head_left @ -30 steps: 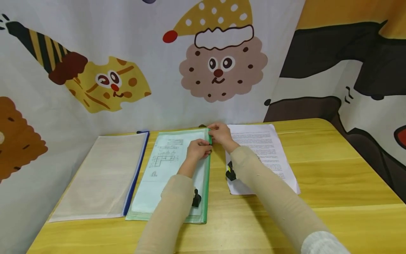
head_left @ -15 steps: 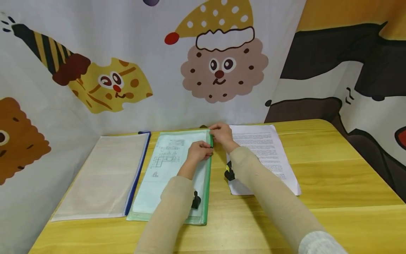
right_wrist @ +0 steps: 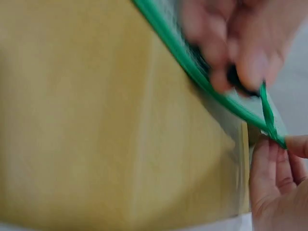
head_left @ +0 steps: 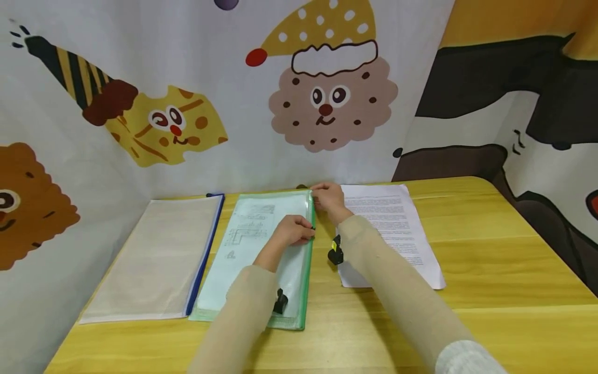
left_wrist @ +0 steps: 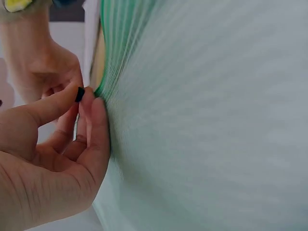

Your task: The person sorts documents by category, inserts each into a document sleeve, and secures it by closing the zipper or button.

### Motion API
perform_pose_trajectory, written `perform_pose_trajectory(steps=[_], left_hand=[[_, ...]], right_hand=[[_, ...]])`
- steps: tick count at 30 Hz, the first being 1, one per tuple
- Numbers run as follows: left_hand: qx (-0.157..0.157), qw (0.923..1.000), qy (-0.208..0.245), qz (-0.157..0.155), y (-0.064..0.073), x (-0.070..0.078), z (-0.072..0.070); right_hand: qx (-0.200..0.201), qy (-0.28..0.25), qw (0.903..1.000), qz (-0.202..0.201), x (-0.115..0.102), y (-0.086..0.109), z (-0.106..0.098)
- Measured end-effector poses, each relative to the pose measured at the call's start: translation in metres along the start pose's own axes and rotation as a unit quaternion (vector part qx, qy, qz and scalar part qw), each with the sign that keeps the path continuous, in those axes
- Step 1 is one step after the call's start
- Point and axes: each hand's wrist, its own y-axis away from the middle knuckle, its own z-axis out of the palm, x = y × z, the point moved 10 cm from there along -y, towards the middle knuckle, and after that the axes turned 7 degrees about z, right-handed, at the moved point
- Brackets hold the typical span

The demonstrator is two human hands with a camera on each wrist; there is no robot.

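Note:
A green mesh zip folder (head_left: 308, 280) lies mid-table, with a sheet bearing a technical drawing (head_left: 249, 231) showing through it. My left hand (head_left: 293, 230) is at the folder's right edge, pinching the black zipper pull (left_wrist: 80, 94) between thumb and finger. At the folder's far right corner, my right hand (head_left: 328, 198) grips the green end of the zipper edge (right_wrist: 276, 137) between thumb and fingers. The right wrist view shows the left fingers blurred around the pull, with a short green cord beside it. How far the zip stands apart is hard to tell.
A pale folder with a blue zip edge (head_left: 201, 275) lies to the left. Printed sheets (head_left: 380, 208) lie to the right, partly under the right forearm. A patterned cloth (head_left: 224, 171) hangs behind the wooden table (head_left: 490, 234). Both wrists carry a small black device.
My left hand has slid a little toward me along the folder's right edge with the zipper pull. My right hand stays at the far corner.

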Motion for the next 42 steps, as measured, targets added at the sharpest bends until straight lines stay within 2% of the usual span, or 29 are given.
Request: perform_pose_trajectory(steps=[3,8,14,21,31,38,42], left_hand=[[-0.018,0.9998,0.003,-0.005,0.005,-0.001,0.002],[-0.004,0.9996,0.019,-0.019,0.009,-0.007,-0.006],[-0.001,0.9988,0.045,-0.020,0.010,-0.010,-0.007],[0.003,0.9981,0.060,-0.013,0.012,-0.012,-0.009],[0.014,0.9995,-0.023,0.013,0.019,-0.008,-0.016],[0.016,0.9930,-0.101,0.060,0.023,0.001,-0.020],[0.013,0.9909,-0.114,0.071,0.024,0.004,-0.019]], right_hand=[[-0.008,0.002,0.9998,-0.020,-0.007,0.000,-0.003],[-0.061,0.032,0.9970,-0.035,-0.012,0.000,0.005],[-0.100,0.053,0.9923,-0.050,-0.011,0.000,0.013],[-0.100,0.069,0.9901,-0.070,-0.012,0.003,0.010],[-0.078,0.070,0.9908,-0.085,-0.014,0.005,0.007],[-0.068,0.067,0.9919,-0.084,-0.014,0.006,0.006],[-0.063,0.069,0.9921,-0.084,-0.013,0.006,0.005]])
